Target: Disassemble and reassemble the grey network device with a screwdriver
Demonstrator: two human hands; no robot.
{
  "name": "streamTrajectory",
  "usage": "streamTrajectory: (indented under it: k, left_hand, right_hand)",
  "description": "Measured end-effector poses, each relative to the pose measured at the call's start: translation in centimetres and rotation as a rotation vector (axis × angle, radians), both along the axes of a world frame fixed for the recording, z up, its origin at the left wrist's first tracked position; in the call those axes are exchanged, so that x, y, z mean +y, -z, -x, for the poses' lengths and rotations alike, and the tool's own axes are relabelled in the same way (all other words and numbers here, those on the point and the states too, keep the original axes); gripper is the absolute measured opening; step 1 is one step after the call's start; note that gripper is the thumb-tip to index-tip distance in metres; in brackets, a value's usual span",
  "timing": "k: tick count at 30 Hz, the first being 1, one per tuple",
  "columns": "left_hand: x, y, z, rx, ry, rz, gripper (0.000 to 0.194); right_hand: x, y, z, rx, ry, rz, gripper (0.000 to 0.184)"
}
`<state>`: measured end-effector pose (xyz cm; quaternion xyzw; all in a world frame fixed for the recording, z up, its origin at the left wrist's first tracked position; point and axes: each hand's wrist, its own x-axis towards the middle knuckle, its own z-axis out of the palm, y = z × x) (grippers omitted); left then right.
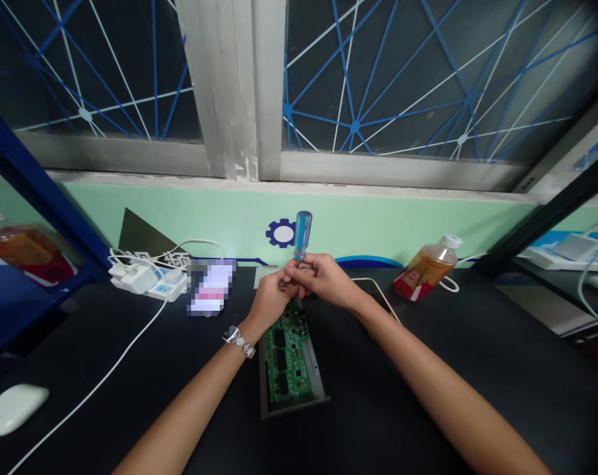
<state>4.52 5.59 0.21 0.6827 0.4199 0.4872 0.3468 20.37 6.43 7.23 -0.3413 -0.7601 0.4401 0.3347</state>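
A screwdriver (303, 232) with a clear blue handle stands nearly upright, its tip hidden behind my fingers. My right hand (326, 280) is closed, pinching it just below the handle. Pressed against those fingers, my left hand (273, 295) is closed too, around the lower shaft area; what lies in its fingertips is hidden. Beneath both hands is a green circuit board (292, 363) with black components, seated in an open metal case (317, 373). The far end of the board is covered by my hands. A metal watch (238, 341) is on my left wrist.
On the black table (180, 409) a phone (212, 287) and a white power strip (153, 282) lie at left, with a white cable trailing forward. A white rounded device (14, 409) sits at the near left. A drink bottle (425, 267) stands at right, before the green wall.
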Motion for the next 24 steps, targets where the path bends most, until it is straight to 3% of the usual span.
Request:
streamTrajectory:
  k: [4, 7, 14, 20, 24]
  left_hand:
    - [-0.5, -0.5, 0.4, -0.076, 0.130, 0.057, 0.016]
    - [-1.0, -0.8, 1.2, -0.078, 0.169, 0.075, 0.020]
    - [-0.8, -0.7, 1.7, -0.066, 0.024, 0.050, 0.017]
    - [-0.2, -0.1, 0.6, -0.033, 0.081, 0.014, 0.017]
    - [-0.2, 0.0, 0.0, -0.069, 0.109, 0.046, 0.019]
  right_hand:
    - [0.8, 0.5, -0.3, 0.029, 0.111, -0.024, 0.028]
    - [1.2, 0.4, -0.6, 0.099, 0.149, 0.052, 0.033]
    - [0.6, -0.4, -0.6, 0.071, 0.015, 0.133, 0.028]
    - [-0.4, -0.4, 0.0, 0.017, -0.089, 0.108, 0.023]
    - [-0.2, 0.0, 0.1, -0.012, -0.014, 0.023, 0.022]
